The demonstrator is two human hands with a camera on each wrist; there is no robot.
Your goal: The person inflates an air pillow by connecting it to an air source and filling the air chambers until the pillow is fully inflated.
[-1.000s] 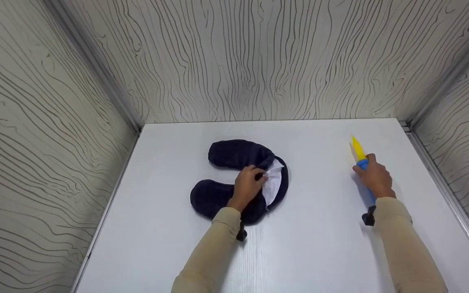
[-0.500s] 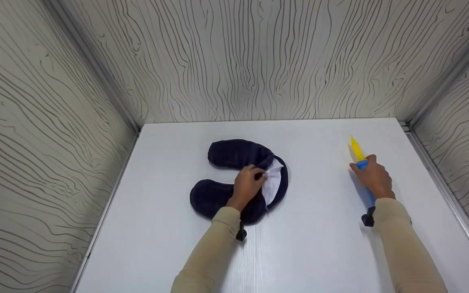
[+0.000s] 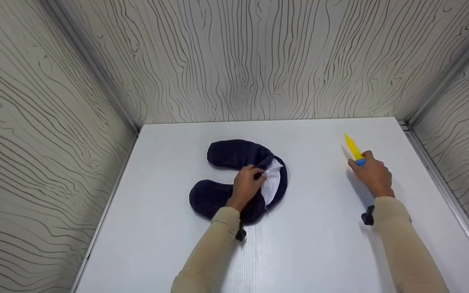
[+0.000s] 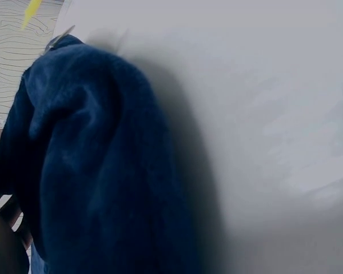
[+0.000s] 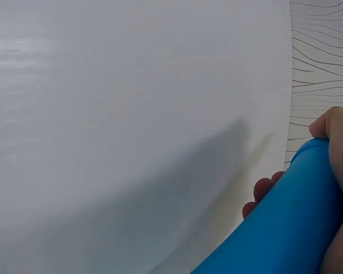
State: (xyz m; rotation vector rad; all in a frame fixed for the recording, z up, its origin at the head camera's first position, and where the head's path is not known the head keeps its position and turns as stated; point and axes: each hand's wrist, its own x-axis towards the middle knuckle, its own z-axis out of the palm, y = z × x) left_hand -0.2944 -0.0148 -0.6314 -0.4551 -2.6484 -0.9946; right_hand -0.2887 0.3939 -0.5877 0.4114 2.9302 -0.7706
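Observation:
A dark blue U-shaped neck pillow [image 3: 234, 153] lies on the white table, its curved end to the right. Along that curve its cover gapes, showing a white inside [image 3: 272, 183]. My left hand [image 3: 246, 185] pinches the edge of the opening. Plush blue fabric of the pillow [image 4: 114, 165] fills much of the left wrist view. Over the table's right side, my right hand [image 3: 375, 175] grips a balloon pump [image 3: 352, 147], its yellow pointed nozzle aimed away and leftward. In the right wrist view, fingers wrap the blue barrel of the pump [image 5: 280, 222], whose shadow falls on the table.
The white table [image 3: 307, 244] ends against a wood-grain patterned back wall [image 3: 234, 61]. Similar panels [image 3: 35, 142] stand at left and right, with grey metal strips along the corners. A small black camera mount [image 3: 368, 215] sits at the right wrist.
The pump's yellow tip has swung left and slightly away as my right hand tilts it, and the hand now covers more of the blue barrel. Left hand and pillow stay put.

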